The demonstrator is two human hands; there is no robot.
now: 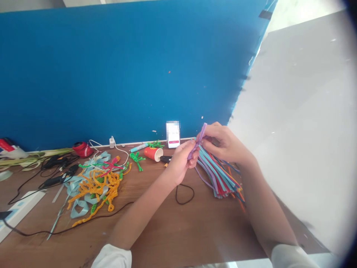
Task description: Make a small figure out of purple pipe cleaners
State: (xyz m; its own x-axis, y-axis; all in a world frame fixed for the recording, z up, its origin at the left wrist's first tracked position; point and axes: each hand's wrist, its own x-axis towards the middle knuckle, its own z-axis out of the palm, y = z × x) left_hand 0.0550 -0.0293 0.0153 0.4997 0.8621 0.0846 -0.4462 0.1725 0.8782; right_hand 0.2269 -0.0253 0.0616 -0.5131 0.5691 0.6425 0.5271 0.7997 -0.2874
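Both hands meet above the table, closed on purple pipe cleaners [203, 131]. My left hand [182, 160] grips the lower, bunched part between thumb and fingers. With thumb and fingertips my right hand [220, 141] pinches the same purple strand, whose short end sticks up between the hands. Just below and beyond them lies a bundle of pipe cleaners [220, 175] in blue, purple, red and orange. How the held strand is twisted inside the left fingers is hidden.
A red paper cup [153, 153] lies on its side near a propped phone [173, 134]. Twisted orange pipe cleaners [100, 186] and pale blue ribbon [79, 210] are heaped at left. A white power strip [21, 214] and black cords cross the left side. A blue panel [125, 74] stands behind.
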